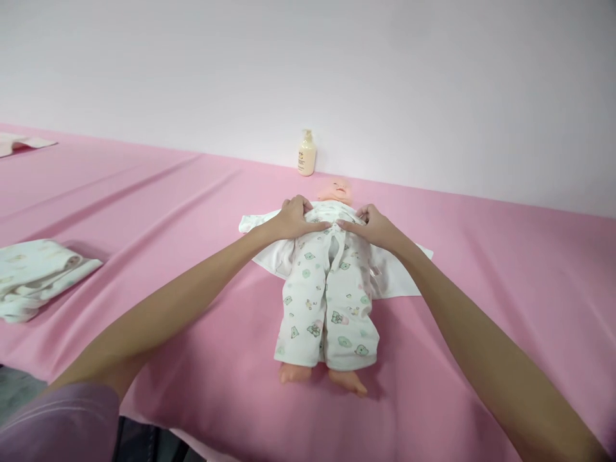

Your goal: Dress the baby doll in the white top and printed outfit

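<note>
A baby doll (339, 187) lies on its back, its feet pointing toward me. Printed white trousers (327, 308) cover its legs, and the bare feet stick out below. Under and beside its body a white top (402, 276) is spread out. At the left of the waist, my left hand (296, 218) is closed on the trousers' waistband, thumb pointing inward. My right hand (370, 226) pinches the waistband on the other side. The two thumbs nearly meet at the middle of the waist.
Behind the doll's head a cream pump bottle (307, 155) stands by the white wall. Folded printed cloth (41, 273) lies at the left, and a pale pink cloth (24, 142) at the far left. A wrinkled pink sheet (202, 359) covers the table; its front edge shows at the lower left.
</note>
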Demonstrator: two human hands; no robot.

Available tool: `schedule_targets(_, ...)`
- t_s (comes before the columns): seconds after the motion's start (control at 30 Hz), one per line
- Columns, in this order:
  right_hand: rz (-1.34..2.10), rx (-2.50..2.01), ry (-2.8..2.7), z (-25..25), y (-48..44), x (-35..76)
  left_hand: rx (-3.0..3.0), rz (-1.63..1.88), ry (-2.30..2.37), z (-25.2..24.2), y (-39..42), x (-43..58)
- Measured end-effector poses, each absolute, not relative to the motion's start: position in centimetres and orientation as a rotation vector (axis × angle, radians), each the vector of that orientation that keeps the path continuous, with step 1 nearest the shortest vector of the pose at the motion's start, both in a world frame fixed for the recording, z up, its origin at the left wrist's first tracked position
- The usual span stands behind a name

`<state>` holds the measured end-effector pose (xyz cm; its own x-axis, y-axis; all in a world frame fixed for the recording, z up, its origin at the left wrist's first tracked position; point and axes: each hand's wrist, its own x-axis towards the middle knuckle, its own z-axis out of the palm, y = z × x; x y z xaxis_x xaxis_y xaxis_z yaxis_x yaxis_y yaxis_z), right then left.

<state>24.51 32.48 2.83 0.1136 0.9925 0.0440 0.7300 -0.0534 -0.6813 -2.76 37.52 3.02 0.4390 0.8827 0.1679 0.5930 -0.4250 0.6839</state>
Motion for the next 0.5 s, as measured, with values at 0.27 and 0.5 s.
schedule_targets(0.27,0.722,-1.69,-1.848,4.1,30.0,24.5,2.174,0.65,1.25,3.1,37.4,-2.6)
schedule_targets(0.5,0.793,-1.667,-1.942,5.1,28.0,24.9,2.228,0.608,1.092,3.9,36.4,-3.2)
